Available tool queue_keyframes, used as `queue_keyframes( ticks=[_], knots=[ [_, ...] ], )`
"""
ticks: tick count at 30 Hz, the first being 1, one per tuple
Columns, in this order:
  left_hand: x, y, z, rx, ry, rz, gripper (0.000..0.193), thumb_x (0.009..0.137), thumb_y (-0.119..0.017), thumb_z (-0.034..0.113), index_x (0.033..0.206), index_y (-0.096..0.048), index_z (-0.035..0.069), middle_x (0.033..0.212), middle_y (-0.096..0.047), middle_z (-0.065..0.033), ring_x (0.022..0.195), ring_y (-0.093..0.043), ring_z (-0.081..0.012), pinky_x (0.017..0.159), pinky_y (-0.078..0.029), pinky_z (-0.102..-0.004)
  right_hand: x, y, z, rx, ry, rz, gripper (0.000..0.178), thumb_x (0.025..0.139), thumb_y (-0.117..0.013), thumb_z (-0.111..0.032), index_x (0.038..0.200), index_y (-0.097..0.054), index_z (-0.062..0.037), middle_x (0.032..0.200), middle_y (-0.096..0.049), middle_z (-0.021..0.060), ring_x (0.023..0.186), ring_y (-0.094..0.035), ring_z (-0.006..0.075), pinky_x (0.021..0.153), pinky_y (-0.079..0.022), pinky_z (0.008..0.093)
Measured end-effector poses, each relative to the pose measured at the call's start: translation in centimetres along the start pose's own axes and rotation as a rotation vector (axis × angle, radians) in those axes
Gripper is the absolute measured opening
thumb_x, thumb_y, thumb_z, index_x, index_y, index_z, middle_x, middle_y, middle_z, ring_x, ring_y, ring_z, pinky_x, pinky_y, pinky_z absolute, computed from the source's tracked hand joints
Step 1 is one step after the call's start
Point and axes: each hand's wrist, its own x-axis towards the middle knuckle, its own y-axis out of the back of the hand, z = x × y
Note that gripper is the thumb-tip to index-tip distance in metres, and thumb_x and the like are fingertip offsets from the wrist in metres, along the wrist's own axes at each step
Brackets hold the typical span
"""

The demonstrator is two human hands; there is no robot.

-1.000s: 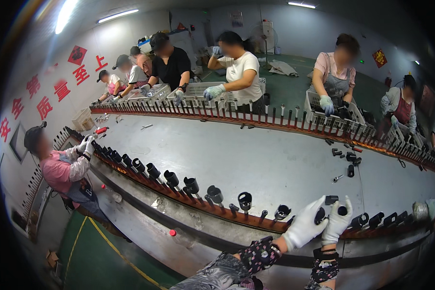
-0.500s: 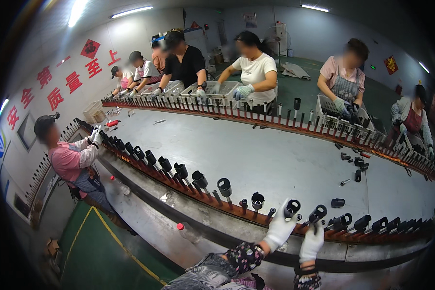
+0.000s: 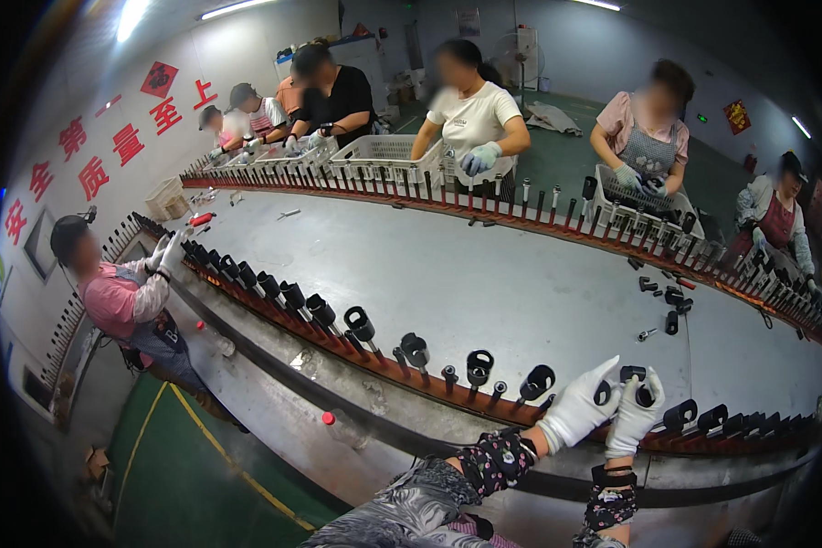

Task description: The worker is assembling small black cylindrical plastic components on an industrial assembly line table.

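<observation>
My left hand [image 3: 579, 404], in a white glove, closes around a black cup-shaped part [image 3: 602, 393] with its fingertips reaching past it. Close beside it, my gloved right hand [image 3: 630, 422] grips another black cup-shaped part [image 3: 645, 396] between thumb and fingers. The two hands nearly touch, above the near rail. Just beyond the right fingertips is a loose black cylinder [image 3: 632, 373]. To the left, a black slotted cup [image 3: 537, 381] leans on its pin, and a second cup [image 3: 479, 367] stands farther along. The gloves hide the pins beneath the held parts.
A reddish-brown rail [image 3: 447, 395] with upright pins and black cups runs along the near side of the grey table [image 3: 484, 283]. Loose black pieces [image 3: 672, 321] lie at the right. Across the table, several people work beside white crates [image 3: 379, 146]. A red-capped bottle [image 3: 342, 429] stands left.
Both hands have moved right and closer together, onto different cups. The cups on the near rail have shifted left. The view has shifted slightly too.
</observation>
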Motion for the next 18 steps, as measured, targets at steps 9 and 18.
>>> queue_keyframes(
  ticks=[9,18],
  knots=[
    [-1.3,1.6,-5.7,0.210,-0.167,0.421,0.054,0.093,-0.075,0.011,0.140,-0.051,0.003,0.120,-0.062,-0.0096,0.107,-0.060,-0.0183,0.098,-0.050,-0.0335,-7.2,-1.5,0.5,-0.405,-0.157,-0.239,0.043,0.091,-0.074,-0.016,0.128,-0.060,0.0023,0.109,-0.073,0.0161,0.099,-0.071,0.0270,0.089,-0.055,0.0374],
    [-11.2,-1.8,-5.7,0.370,-0.133,0.024,0.068,0.090,-0.070,0.005,0.151,-0.041,-0.005,0.150,-0.048,-0.0226,0.143,-0.044,-0.0311,0.120,-0.034,-0.0402,-2.8,5.8,-1.6,-0.078,-0.047,0.267,0.054,0.094,-0.070,-0.004,0.144,-0.048,0.0005,0.124,-0.066,0.0118,0.113,-0.064,0.0210,0.105,-0.048,0.0352]
  ],
)
